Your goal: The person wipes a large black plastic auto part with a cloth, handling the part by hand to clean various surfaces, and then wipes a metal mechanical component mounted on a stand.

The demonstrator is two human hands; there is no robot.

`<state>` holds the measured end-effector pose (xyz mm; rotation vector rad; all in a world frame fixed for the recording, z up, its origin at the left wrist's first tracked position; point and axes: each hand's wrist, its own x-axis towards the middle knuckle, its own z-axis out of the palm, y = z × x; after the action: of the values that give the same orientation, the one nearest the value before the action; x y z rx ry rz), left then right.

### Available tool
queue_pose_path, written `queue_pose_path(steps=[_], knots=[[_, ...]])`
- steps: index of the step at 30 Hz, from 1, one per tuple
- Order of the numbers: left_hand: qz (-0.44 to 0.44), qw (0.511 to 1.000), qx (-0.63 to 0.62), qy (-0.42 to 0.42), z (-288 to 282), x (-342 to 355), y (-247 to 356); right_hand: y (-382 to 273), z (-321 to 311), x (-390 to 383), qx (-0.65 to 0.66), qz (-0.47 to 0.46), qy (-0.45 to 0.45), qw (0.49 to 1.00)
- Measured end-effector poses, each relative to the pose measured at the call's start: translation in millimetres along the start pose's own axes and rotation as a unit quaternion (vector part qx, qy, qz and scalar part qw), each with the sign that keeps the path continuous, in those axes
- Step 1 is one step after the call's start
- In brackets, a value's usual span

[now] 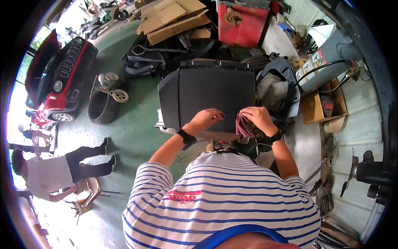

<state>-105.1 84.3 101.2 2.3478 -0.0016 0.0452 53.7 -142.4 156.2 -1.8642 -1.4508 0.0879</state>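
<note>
A large dark grey panel [215, 89] with a ribbed far edge lies in front of me. My right hand [258, 119] is at its near right corner, fingers closed around a folded, dusky red cloth [244, 128]. The cloth hangs down over the panel's near edge. To the left, my left hand [206, 120] is over the near part of the panel, its fingers bent and pinched together. Whether anything small sits between those fingers is too fine to make out. Both wrists carry dark bands.
Flattened cardboard [172, 18] and a red cabinet [243, 25] stand beyond the panel. A tyre [100, 111] with a small wheeled bike [108, 88] and a red toy car [62, 79] are left. Another person [52, 176] sits at lower left. A grey plastic bag [286, 83] lies right.
</note>
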Motion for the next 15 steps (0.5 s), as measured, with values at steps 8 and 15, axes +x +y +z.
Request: queue_pose_path(steps=[8, 15], knots=[[0.124, 0.988, -0.02, 0.087, -22.3, 26.4, 62.7, -47.2, -64.7, 51.1, 0.019, -0.077, -0.06, 0.995], [0.105, 0.984, -0.078, 0.118, -31.3, 24.3, 59.7, -64.5, -72.6, 58.3, 0.069, -0.068, -0.025, 0.995]])
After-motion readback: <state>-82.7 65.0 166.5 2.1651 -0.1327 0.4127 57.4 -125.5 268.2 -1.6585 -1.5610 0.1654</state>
